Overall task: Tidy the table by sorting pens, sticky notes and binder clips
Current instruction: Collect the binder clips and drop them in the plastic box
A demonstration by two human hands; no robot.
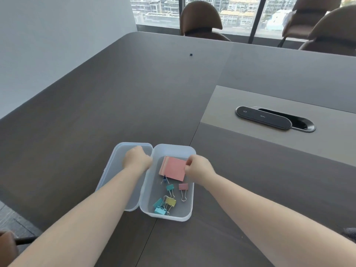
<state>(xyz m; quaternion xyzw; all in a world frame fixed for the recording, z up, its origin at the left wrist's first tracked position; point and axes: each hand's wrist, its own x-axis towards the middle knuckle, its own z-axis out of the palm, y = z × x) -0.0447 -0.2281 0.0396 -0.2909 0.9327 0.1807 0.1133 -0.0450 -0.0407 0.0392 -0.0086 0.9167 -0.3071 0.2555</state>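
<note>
1. Head view, step in hand: the right hand (198,167) pinches the right edge of the pink sticky notes (172,169) between closed fingertips, with the pad sitting tilted in the far end of the clear box (189,207). I judge this to be the sticky-note step, the pad being set into the box or adjusted there; which of the two I cannot tell.

2. The left hand (137,159) is curled in a loose fist over the open lid (117,166), which lies flat on the counter (115,103) touching the box's left wall. Whether it grips anything I cannot tell.

3. Next move, as I judge it: let the pad down flat without burying the clips, then free the fingers. After that the lid could be swung over.

4. Contents: besides the pad, the box holds binder clips (166,203) in its near half: teal, yellow, light blue, pink, and a dark blue one partly under the pad.

5. No pens show anywhere. A small dark object (191,54) lies far off on the counter, too small to identify.
</note>
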